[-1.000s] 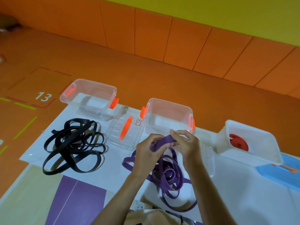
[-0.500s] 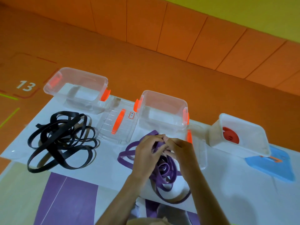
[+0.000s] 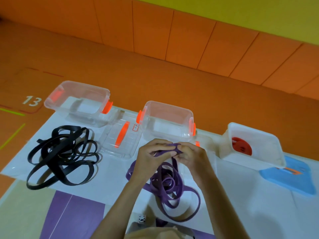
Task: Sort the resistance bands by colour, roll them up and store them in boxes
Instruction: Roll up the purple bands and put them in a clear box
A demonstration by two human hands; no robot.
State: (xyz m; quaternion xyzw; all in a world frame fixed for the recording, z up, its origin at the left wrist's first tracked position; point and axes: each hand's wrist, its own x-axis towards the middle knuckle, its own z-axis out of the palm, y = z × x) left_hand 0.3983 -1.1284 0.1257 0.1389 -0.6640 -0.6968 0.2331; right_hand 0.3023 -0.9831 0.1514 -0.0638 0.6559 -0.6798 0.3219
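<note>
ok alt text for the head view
The left hand and right hand pinch a purple band above its pile on a white sheet. Behind: left clear box, middle clear box, white box holding a rolled red band; tangled black bands at left.

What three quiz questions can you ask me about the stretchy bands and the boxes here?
1. True or false: the black bands are already rolled up and put in a box.
2. Which colour of band do the left hand and the right hand hold together? A black, B purple, C red.
3. What lies inside the white box?

Key
1. False: they lie loose in a heap beside the boxes.
2. B: both hands pinch the purple band.
3. A rolled red band.
</note>
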